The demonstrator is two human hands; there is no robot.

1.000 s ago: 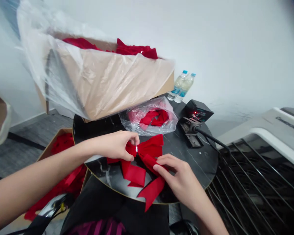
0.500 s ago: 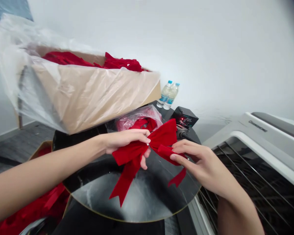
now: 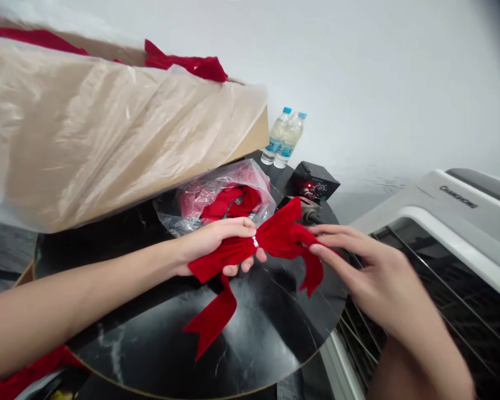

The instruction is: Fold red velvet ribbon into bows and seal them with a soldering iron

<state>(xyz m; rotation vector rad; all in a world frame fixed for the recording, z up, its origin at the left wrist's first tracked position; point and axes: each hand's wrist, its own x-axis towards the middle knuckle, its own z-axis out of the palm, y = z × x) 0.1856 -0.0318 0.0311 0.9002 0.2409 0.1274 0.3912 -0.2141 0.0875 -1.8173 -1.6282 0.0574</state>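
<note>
A red fabric bow (image 3: 275, 233) with a small silvery piece at its centre is held above the round black marbled table (image 3: 250, 328). My left hand (image 3: 225, 244) is closed on its left half near the centre, thumb on top and fingers underneath. Between the thumb and fingers of my right hand (image 3: 345, 253) is the red ribbon at the bow's right end. One notched tail hangs down at the left, another curls down at the right. Behind my left hand lies a clear plastic bag (image 3: 183, 211) with red bows inside.
A large cardboard box (image 3: 250, 141) wrapped in plastic holds red fabric at the back left. Two water bottles (image 3: 289, 139) and a black control box (image 3: 314, 180) with a red light stand behind. A white appliance (image 3: 425, 194) is at right.
The view has shifted, so the box looks nearer. My right hand has moved right with the ribbon, and the bow's silvery centre now shows more. My left hand keeps its hold.
</note>
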